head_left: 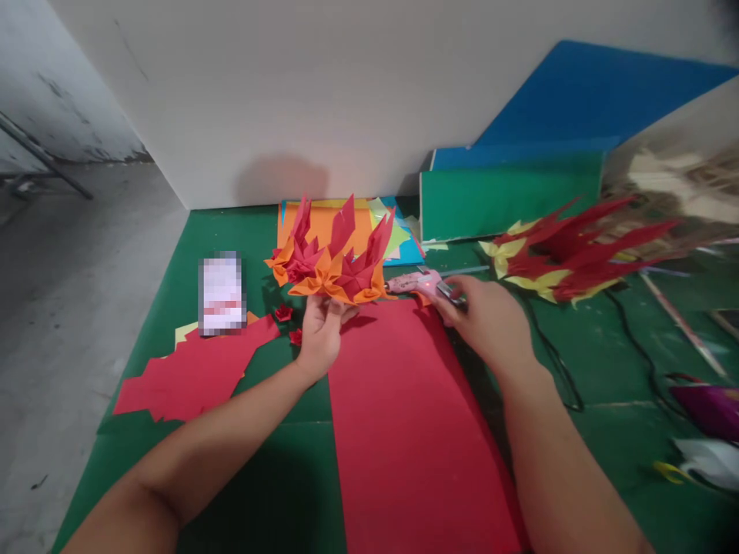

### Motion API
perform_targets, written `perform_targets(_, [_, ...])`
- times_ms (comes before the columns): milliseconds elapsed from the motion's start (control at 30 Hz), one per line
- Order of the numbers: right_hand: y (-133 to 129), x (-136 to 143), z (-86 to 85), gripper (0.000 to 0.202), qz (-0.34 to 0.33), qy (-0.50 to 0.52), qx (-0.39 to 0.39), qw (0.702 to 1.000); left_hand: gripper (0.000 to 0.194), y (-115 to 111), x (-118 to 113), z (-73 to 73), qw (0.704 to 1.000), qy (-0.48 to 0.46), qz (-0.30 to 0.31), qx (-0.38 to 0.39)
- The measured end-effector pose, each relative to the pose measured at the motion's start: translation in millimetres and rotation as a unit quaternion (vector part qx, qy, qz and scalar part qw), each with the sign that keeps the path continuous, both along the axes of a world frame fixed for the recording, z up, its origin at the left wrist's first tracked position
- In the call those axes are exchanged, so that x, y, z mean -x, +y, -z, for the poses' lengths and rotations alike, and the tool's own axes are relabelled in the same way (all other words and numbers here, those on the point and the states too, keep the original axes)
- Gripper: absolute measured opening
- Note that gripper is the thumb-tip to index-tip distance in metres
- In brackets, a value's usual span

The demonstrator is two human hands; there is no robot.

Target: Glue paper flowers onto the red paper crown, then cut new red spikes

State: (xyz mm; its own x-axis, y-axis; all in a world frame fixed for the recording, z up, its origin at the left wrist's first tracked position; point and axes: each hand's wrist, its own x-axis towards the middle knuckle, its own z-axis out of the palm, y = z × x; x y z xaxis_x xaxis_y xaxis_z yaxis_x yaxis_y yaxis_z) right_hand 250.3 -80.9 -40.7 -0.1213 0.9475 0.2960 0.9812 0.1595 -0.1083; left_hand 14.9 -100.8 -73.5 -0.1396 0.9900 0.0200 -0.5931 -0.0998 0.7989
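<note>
My left hand (321, 335) is closed on the underside of a folded paper flower crown (340, 265), held above the table. Tall red points rise from it, and orange paper flowers run round its lower rim. A pink glue gun (424, 283) is gripped in my right hand (482, 319), its nozzle pointing left at the crown's right edge; whether the tip touches the paper I cannot tell. Under both hands lies a long red paper sheet (416, 415). Two small red paper flowers, one of them this flower (283, 312), sit left of my left hand.
Red paper cutouts (196, 369) lie on the left beside a blurred-out rectangle (222, 294). Coloured sheets (346, 219) are stacked behind the crown. A similar red and yellow paper piece (569, 254) stands right, near a black cord (626, 338). A green board (513, 196) leans at the back.
</note>
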Motion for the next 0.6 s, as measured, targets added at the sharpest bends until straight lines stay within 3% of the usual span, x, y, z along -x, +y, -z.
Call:
perform_targets(200, [0.4, 1.1, 4.8, 0.036, -0.038, -0.006, 0.078, 0.996, 0.053, 0.3, 0.7, 0.7, 1.0, -0.005, -0.007, 0.018])
perform_targets(400, [0.9, -1.7, 6.4, 0.026, -0.042, -0.027, 0.071, 0.996, 0.046, 1.0, 2.4, -1.0, 0.999, -0.01, -0.023, 0.021])
perform_targets(500, [0.4, -2.4, 4.5, 0.026, -0.016, 0.009, 0.05, 0.999, 0.045, 1.4, 3.3, -1.3, 0.999, -0.005, -0.043, 0.012])
perform_targets(600, [-0.8, -2.3, -1.1, 0.029, 0.062, 0.075, 0.016, 0.995, 0.046, 1.1, 2.8, -1.0, 0.999, 0.0, -0.04, 0.014])
